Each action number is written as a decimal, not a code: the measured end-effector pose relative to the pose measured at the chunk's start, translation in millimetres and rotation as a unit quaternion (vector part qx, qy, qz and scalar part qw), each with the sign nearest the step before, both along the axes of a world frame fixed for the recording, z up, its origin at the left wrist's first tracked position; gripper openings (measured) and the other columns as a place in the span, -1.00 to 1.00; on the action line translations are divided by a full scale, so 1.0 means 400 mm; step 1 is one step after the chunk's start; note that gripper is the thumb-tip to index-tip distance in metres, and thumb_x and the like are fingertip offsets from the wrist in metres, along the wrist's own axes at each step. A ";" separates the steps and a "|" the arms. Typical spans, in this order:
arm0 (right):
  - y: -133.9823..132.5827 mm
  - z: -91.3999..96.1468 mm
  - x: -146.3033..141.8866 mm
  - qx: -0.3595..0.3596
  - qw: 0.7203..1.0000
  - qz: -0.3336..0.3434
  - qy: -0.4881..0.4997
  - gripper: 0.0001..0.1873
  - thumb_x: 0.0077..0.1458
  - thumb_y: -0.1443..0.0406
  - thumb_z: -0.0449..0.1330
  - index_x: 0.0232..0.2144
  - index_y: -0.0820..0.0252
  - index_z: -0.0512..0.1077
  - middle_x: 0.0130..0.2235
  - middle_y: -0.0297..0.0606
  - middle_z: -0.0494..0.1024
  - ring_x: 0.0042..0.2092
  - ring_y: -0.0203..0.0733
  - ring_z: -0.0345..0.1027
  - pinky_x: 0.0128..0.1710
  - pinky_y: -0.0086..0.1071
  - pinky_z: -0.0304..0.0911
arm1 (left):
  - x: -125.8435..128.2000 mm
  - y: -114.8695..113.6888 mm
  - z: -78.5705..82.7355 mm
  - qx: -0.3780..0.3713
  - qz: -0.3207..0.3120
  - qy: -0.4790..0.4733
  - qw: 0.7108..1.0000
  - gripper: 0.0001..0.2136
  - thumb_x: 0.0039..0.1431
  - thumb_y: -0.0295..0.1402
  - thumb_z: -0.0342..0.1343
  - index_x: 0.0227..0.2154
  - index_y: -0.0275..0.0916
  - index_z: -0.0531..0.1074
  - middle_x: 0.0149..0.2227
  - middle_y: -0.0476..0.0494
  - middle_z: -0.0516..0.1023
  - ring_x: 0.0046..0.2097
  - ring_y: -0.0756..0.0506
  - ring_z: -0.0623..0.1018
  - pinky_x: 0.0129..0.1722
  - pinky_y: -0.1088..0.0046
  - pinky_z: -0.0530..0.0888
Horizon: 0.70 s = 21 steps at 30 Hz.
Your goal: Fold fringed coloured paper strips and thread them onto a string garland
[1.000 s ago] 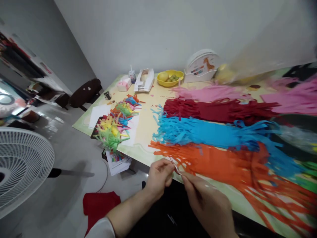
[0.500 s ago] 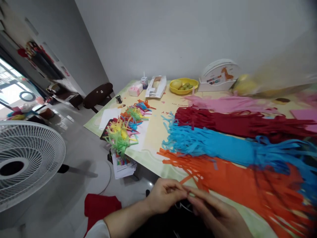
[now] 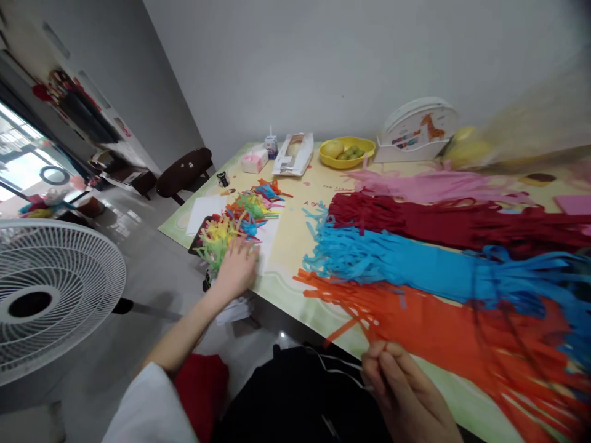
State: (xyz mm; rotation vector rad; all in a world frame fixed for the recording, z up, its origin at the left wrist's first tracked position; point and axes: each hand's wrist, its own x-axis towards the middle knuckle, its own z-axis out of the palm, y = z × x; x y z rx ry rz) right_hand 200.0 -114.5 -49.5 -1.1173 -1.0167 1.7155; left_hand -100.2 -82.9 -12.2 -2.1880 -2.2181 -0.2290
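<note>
My left hand (image 3: 237, 267) reaches over a pile of small multicoloured tassels (image 3: 221, 232) at the table's left end. Its fingers are stretched out and slightly blurred, touching or just above the green and yellow ones. Low in the view, my right hand (image 3: 406, 384) is closed in a pinch at the table's front edge. An orange strip seems to run into its fingertips from the fringe of the orange sheet (image 3: 429, 317). Behind that lie a blue fringed sheet (image 3: 415, 264), a dark red one (image 3: 429, 224) and a pink one (image 3: 420, 187).
Along the wall stand a tissue pack (image 3: 255, 161), a small drink carton (image 3: 271, 146), a bread package (image 3: 294, 154), a yellow fruit bowl (image 3: 346, 154) and a white holder with a giraffe picture (image 3: 418, 138). A fan (image 3: 60, 295) stands at left, a dark stool (image 3: 184, 172) beyond the table.
My left hand has left my right hand and moved up and left to the tassel pile. My right hand stays near the front edge, still pinched. The view has shifted slightly.
</note>
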 end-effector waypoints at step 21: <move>0.491 0.018 -0.503 0.363 0.787 0.243 -0.436 -0.61 0.18 0.40 0.01 0.00 0.25 0.48 -0.04 -0.06 0.58 0.01 -0.07 0.42 0.02 -0.33 0.21 | -0.224 0.122 -0.110 0.024 -0.092 0.180 0.979 -0.75 0.32 -0.44 -0.11 -0.11 -0.25 0.46 0.09 -0.35 0.43 0.19 -0.29 0.33 0.17 0.01 0.22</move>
